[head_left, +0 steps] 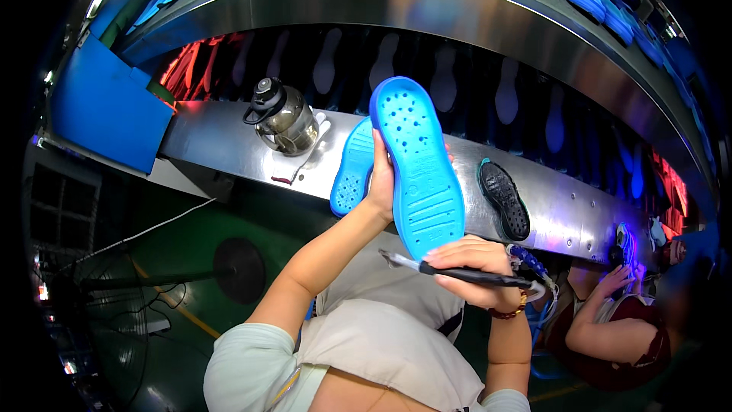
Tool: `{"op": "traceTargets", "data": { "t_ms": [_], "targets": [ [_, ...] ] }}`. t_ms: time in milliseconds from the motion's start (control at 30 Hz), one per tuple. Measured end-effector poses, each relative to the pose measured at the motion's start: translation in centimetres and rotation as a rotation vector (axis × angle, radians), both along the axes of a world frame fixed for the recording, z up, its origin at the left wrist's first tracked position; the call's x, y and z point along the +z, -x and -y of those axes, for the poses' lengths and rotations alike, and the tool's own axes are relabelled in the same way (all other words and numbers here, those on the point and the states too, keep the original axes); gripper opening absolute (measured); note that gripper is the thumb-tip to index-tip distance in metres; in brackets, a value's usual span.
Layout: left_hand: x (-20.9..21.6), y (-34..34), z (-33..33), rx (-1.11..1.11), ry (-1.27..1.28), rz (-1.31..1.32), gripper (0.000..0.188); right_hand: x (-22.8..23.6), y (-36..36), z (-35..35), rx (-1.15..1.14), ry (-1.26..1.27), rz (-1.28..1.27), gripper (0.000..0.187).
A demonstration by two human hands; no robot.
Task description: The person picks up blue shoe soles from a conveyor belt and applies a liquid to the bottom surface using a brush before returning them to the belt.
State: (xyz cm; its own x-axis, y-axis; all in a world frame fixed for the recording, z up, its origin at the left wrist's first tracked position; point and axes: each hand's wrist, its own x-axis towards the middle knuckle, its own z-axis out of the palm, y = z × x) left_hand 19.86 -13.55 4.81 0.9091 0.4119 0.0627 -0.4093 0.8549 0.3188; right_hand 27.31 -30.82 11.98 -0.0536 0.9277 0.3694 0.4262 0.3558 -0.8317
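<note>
Item: blue shoe sole (415,172), held up before steel ledge (229,145). My left hand (380,179) clasps its left edge; right hand (476,267) closed round dark brush (457,273) at heel. Step, I judge: brushing sole underside. Next calls for steady stroke upward (second sole (352,168) behind). Long axis near-vertical, toe up, tread facing me.
</note>
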Motion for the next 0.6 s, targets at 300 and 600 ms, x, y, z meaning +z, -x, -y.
{"op": "traceTargets", "data": {
  "t_ms": [300, 600],
  "targets": [
    [2.5, 0.2, -1.8, 0.050, -0.124, 0.057, 0.093, -0.2, -1.1, 1.1, -0.031, 0.040, -0.070, 0.022],
    [3.2, 0.0, -2.3, 0.072, -0.180, 0.029, 0.093, -1.8, -1.5, 2.1, -0.098, 0.034, -0.227, 0.022]
  ]
}}
